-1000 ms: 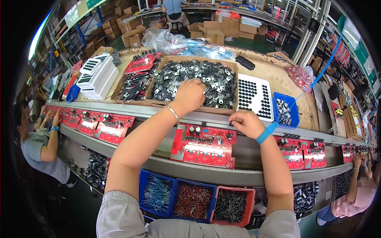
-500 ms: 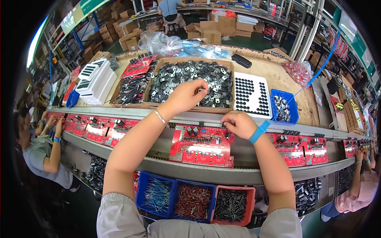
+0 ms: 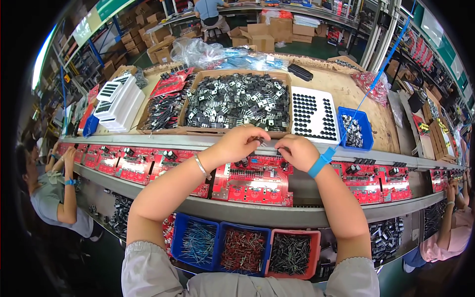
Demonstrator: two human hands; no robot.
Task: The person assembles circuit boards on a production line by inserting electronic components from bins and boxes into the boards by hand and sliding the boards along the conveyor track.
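My plywood counter (image 3: 346,94) carries a shallow cardboard tray of black-and-silver components (image 3: 236,101), a white foam sheet studded with black caps (image 3: 313,115) and a small blue plastic bin (image 3: 354,129).

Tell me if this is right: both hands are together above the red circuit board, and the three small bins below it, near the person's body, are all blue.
Not quite. The head view shows both hands, left hand and right hand, together above the red circuit board, but only two bins are blue; the third bin, on the right, is red.
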